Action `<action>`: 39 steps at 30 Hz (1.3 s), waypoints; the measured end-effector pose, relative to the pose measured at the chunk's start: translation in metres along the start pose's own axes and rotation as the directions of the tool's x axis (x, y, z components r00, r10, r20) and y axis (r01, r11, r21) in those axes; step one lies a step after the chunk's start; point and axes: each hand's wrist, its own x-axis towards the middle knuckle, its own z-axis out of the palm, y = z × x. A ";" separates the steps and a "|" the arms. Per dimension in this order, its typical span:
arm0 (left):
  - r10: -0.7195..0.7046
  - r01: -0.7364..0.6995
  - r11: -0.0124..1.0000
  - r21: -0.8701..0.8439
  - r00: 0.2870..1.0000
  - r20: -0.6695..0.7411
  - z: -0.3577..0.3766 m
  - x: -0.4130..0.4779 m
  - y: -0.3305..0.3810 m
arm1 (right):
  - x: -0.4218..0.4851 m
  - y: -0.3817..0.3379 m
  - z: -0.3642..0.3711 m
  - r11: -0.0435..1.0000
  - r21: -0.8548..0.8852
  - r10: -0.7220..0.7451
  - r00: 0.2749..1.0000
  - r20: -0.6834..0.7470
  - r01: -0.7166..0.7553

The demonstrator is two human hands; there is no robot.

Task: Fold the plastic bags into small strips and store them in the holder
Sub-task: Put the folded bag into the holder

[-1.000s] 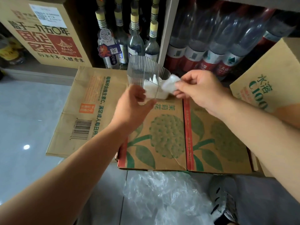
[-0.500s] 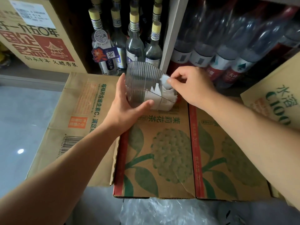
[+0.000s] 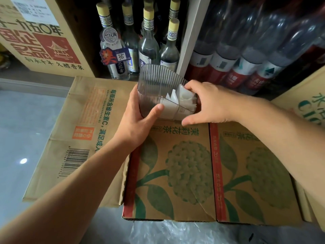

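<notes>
A clear ribbed plastic holder (image 3: 158, 81) stands on the far edge of a printed cardboard box (image 3: 184, 173). Several white folded bag strips (image 3: 186, 101) are upright in its right end. My left hand (image 3: 139, 124) wraps the holder's left side, thumb across the front wall. My right hand (image 3: 211, 103) spans the right end, with fingertips over the rim touching the newest folded strip and the thumb spread low at the front corner. Crumpled clear plastic bags (image 3: 175, 233) lie on the floor below the box's near edge.
A flattened carton (image 3: 79, 129) lies left of the box on the grey floor. Glass bottles (image 3: 149, 43) and shrink-wrapped plastic bottles (image 3: 246, 50) stand right behind the holder. A large carton (image 3: 35, 41) sits at upper left, another (image 3: 307, 103) at right.
My right hand carried the folded strip from outside the holder into its right end and stopped pinching it. The hand now spans that end of the holder. The view came closer.
</notes>
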 end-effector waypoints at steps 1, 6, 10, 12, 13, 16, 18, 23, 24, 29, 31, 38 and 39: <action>0.006 -0.006 1.000 -0.001 1.000 -0.002 0.000 0.000 0.001 | 0.002 -0.001 0.003 0.999 -0.049 0.002 1.000 0.003 -0.002; 0.006 -0.006 1.000 0.020 1.000 -0.004 0.000 0.000 0.000 | 0.012 -0.005 0.015 0.996 -0.070 -0.053 0.994 -0.100 0.046; -0.004 0.004 1.000 0.024 1.000 0.007 0.001 -0.001 0.001 | 0.013 -0.009 0.021 0.997 -0.025 -0.069 0.993 -0.098 0.066; 0.001 -0.001 1.000 0.024 1.000 0.001 0.001 -0.001 0.003 | 0.012 -0.008 0.022 0.998 0.017 -0.050 0.994 -0.096 0.052; 0.005 -0.005 1.000 0.025 1.000 0.003 0.000 -0.001 0.004 | 0.012 -0.007 0.022 0.998 0.026 -0.047 0.994 -0.094 0.050; 0.016 -0.016 1.000 0.027 1.000 0.010 0.000 -0.001 0.004 | 0.010 -0.008 0.020 0.998 0.000 -0.055 0.996 -0.074 0.055; 0.017 -0.017 0.999 0.027 1.000 0.019 0.000 -0.001 0.002 | 0.012 -0.007 0.020 0.998 -0.013 -0.055 0.996 -0.072 0.054; 0.024 -0.024 1.000 0.020 1.000 0.017 0.000 0.000 -0.001 | 0.012 -0.005 0.023 0.996 0.026 -0.080 0.988 -0.134 0.084; 0.023 -0.023 0.999 0.025 1.000 0.015 0.000 0.000 -0.002 | 0.011 -0.005 0.023 0.996 0.030 -0.080 0.986 -0.146 0.085; 0.019 -0.019 0.999 0.047 1.000 0.013 0.000 0.001 -0.004 | 0.010 -0.005 0.026 0.997 0.017 -0.075 0.984 -0.159 0.079; 0.020 -0.021 0.998 0.053 1.000 0.014 0.000 0.001 -0.003 | 0.008 -0.006 0.026 0.995 0.025 -0.090 0.984 -0.154 0.095; -0.009 0.009 0.995 0.095 1.000 0.003 -0.003 -0.001 -0.001 | -0.002 -0.007 0.025 0.996 0.025 -0.078 0.979 -0.187 0.084; -0.018 0.017 0.995 0.095 1.000 0.009 -0.004 -0.002 0.000 | -0.005 -0.007 0.025 0.997 0.031 -0.068 0.974 -0.216 0.076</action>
